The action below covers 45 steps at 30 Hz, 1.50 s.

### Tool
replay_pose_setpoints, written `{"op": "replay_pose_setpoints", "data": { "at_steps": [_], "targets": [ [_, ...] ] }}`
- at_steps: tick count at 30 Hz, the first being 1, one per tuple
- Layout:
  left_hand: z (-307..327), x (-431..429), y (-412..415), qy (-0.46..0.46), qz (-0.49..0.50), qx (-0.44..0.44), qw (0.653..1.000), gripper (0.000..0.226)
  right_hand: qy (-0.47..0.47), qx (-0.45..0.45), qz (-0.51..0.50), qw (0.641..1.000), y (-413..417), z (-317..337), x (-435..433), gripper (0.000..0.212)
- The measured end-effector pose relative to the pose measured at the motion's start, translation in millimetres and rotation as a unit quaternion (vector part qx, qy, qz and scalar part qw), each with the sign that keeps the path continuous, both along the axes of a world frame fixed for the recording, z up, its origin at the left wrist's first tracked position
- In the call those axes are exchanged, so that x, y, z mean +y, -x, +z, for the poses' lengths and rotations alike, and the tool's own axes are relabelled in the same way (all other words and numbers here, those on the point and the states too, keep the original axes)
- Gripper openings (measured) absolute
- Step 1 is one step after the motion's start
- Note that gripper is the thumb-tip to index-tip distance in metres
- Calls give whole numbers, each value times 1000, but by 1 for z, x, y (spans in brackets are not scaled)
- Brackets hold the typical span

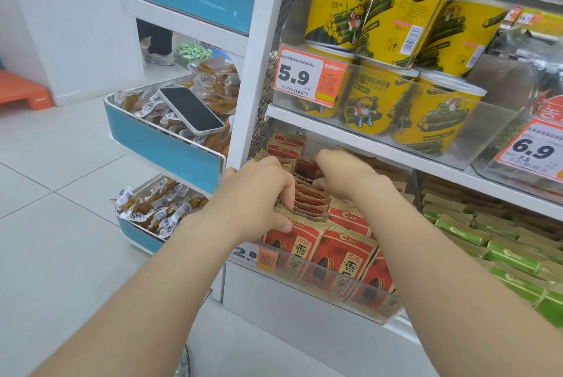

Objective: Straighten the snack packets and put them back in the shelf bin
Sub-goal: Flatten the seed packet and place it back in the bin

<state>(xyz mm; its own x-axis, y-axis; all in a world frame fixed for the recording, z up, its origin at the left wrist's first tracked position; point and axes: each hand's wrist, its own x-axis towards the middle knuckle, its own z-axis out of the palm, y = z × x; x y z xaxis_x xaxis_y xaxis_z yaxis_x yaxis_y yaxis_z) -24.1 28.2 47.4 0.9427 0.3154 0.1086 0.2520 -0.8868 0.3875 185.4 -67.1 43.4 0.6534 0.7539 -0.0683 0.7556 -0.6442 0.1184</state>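
Red and tan snack packets (344,250) stand in rows inside a clear plastic shelf bin (341,291) on the lower shelf. My left hand (259,194) grips the tops of several packets in the left row, thumb in front and fingers curled behind them. My right hand (347,175) reaches deeper into the bin, fingers curled around packets (306,171) near the back. The rear of the bin is partly hidden by both hands and the shelf above.
Yellow snack tubs (377,14) fill the shelf above, behind a 5.9 price tag (307,76). Green packets (493,245) lie to the right. A blue side rack (158,139) on the left holds wrapped snacks and a phone (190,110). White floor tiles spread left.
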Motion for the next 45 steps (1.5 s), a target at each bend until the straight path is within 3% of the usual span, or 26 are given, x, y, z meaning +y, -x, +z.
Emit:
{"op": "replay_pose_setpoints", "data": {
  "at_steps": [2, 3, 10, 13, 18, 23, 30, 33, 36, 40, 42, 45],
  "targets": [
    [0, -1, -1, -11, 5, -4, 1000, 32, -6, -30, -7, 1000, 2, 2, 2, 13],
    [-1, -2, -2, -15, 9, -6, 1000, 33, -13, -48, -16, 999, 2, 3, 2, 13],
    [-2, -9, -8, -54, 32, -25, 998, 35, -110, -58, -33, 992, 8, 5, 3, 36],
    [0, -11, -12, -67, 43, -32, 996, 36, -127, -15, -56, 990, 7, 2, 6, 32],
    [-1, -13, -14, -69, 57, -34, 995, 35, -80, 106, -111, 985, 0, 2, 4, 35],
    [2, -13, -10, -61, 54, -36, 996, 33, -121, 163, -61, 977, 14, 8, 0, 65],
    [2, -16, -8, -55, 52, -35, 997, 34, -161, 114, -41, 979, 3, 0, -20, 69],
    [1, -16, -9, -56, 52, -38, 996, 35, -120, 76, -17, 990, 2, 1, -19, 77],
    [1, -15, -11, -57, 52, -35, 996, 34, -87, 15, -15, 996, 4, -2, -11, 60],
    [-1, -14, -11, -53, 47, -40, 997, 34, -121, -46, -63, 990, 5, -8, 0, 29],
    [-2, -14, -10, -51, 45, -42, 997, 34, -116, -69, -95, 986, 5, -10, 4, 40],
    [-1, -13, -11, -49, 44, -43, 997, 34, -69, -65, -95, 991, 5, -7, 10, 88]
  ]
}}
